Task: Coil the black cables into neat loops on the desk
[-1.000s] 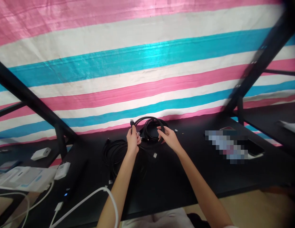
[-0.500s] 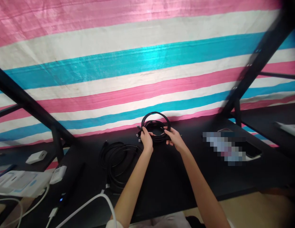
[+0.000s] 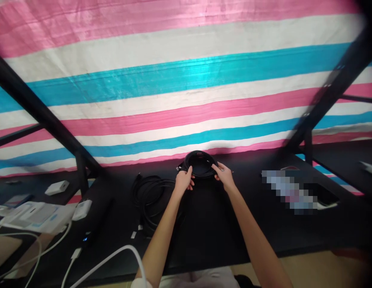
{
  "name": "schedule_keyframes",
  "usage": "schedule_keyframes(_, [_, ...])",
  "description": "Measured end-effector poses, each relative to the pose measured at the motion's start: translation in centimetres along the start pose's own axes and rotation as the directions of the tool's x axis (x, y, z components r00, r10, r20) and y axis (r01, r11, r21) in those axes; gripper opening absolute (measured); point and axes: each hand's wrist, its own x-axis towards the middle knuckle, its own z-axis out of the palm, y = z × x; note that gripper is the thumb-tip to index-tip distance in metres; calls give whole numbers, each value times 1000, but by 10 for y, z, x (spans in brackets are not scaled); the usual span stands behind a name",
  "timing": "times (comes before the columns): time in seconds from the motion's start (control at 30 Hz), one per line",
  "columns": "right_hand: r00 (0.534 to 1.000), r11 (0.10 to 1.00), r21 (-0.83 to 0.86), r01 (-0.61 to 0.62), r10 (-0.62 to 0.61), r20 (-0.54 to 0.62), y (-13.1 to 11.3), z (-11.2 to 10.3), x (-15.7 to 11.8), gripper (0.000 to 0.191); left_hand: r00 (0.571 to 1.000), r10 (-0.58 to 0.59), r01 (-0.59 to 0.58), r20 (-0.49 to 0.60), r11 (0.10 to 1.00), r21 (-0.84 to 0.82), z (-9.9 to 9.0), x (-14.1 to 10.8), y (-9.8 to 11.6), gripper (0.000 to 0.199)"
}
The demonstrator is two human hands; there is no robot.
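A coiled black cable (image 3: 201,174) lies near the back of the black table, its loops gathered into a ring. My left hand (image 3: 184,179) grips the ring's left side, thumb on top and fingers curled beneath. On the right side, my right hand (image 3: 223,174) pinches the loops between thumb and fingers. A connector end pokes out just left of the ring. Beside my left forearm, a second, looser heap of black cable (image 3: 150,192) rests on the table, partly hidden by the arm, with pale connector ends toward the front.
White chargers (image 3: 82,210) and a white box (image 3: 33,216) are at the left, with white cables (image 3: 123,249) trailing forward. A phone (image 3: 322,194) and a blurred-out item are at the right. Black slanted posts (image 3: 333,92) flank a striped sheet (image 3: 186,96) behind.
The raised loop of cable has come down onto the rest of the ring. Both hands sit slightly lower around it, and the view has shifted a little.
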Motion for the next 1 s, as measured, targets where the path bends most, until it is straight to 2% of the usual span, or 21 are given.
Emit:
schedule_keyframes(0.13, [999,995,-100,13,-18,-48,3,3,-2,67,999,-8,6,40,999,52,-7,-10,-3,61])
schedule_keyframes(0.23, [993,974,-224,43,-67,-98,2,-2,-2,69,999,47,-46,0,994,95,-19,-32,-4,61])
schedule_keyframes(0.33, [974,922,-377,84,-155,-163,-1,-8,-4,62,985,141,-126,-96,982,143,-38,-57,-4,53])
schedule_keyframes(0.43, [955,859,-498,116,-234,-181,-3,-12,-7,46,959,209,-169,-193,964,205,-54,-77,-4,40])
schedule_keyframes(0.53, [948,817,-558,145,-277,-160,-4,-12,-9,37,934,274,-208,-230,939,274,-58,-88,-3,29])
schedule_keyframes(0.6, [940,800,-574,172,-308,-147,-4,-11,-9,37,918,346,-274,-196,908,317,-53,-93,-1,26])
schedule_keyframes(0.7, [929,787,-571,234,-353,-106,-3,-9,-7,35,877,474,-419,-79,835,356,-39,-96,2,24])
schedule_keyframes(0.77, [921,785,-558,269,-379,-88,-2,-8,-6,33,816,578,-544,22,754,369,-27,-96,6,20])
schedule_keyframes(0.83, [911,789,-545,283,-399,-103,-3,-8,-6,32,732,670,-656,124,643,395,-14,-93,11,15])
schedule_keyframes(0.9, [900,802,-527,281,-411,-146,-5,-9,-5,32,679,699,-710,226,545,447,-4,-93,18,17])
schedule_keyframes(0.93, [893,811,-514,277,-415,-172,-7,-10,-5,33,680,682,-708,269,516,483,0,-94,21,18])
schedule_keyframes(0.97, [887,822,-499,274,-416,-198,-8,-11,-5,34,703,648,-684,292,504,528,4,-96,23,19])
schedule_keyframes(1.0, [882,833,-481,272,-416,-221,-10,-12,-5,35,748,599,-632,288,508,586,6,-99,25,21])
